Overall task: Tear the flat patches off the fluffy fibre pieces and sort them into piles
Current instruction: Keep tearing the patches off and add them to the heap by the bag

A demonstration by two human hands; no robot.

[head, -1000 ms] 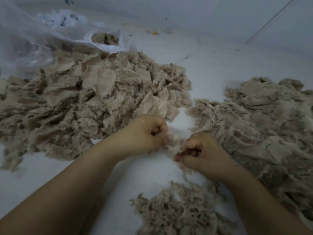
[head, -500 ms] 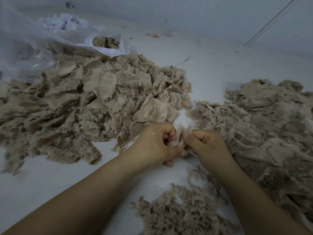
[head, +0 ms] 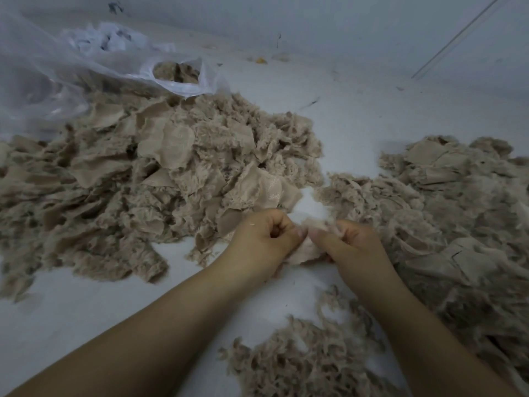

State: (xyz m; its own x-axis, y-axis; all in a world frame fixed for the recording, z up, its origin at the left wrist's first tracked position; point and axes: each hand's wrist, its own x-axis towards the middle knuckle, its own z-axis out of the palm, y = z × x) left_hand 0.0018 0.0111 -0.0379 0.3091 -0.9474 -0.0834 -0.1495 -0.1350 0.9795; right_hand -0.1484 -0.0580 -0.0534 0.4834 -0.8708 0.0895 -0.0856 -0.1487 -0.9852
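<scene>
Two hands, left point(head: 264, 239) and right point(head: 355, 243), pinch one fluffy fibre piece point(head: 307, 245) between them above a pale grey floor point(head: 86, 305). Beige piles lie left point(head: 143, 173), right point(head: 446, 213) and near point(head: 309, 359); a clear plastic bag point(head: 57, 78) rests beyond.

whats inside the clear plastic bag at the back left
Through the plastic bag's open mouth, beige fibre pieces show. How far down they fill it is hidden by the crumpled film.

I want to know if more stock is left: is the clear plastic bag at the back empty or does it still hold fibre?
Not empty. Through the plastic bag's open mouth, beige fibre shows inside. How much it holds cannot be told.
</scene>
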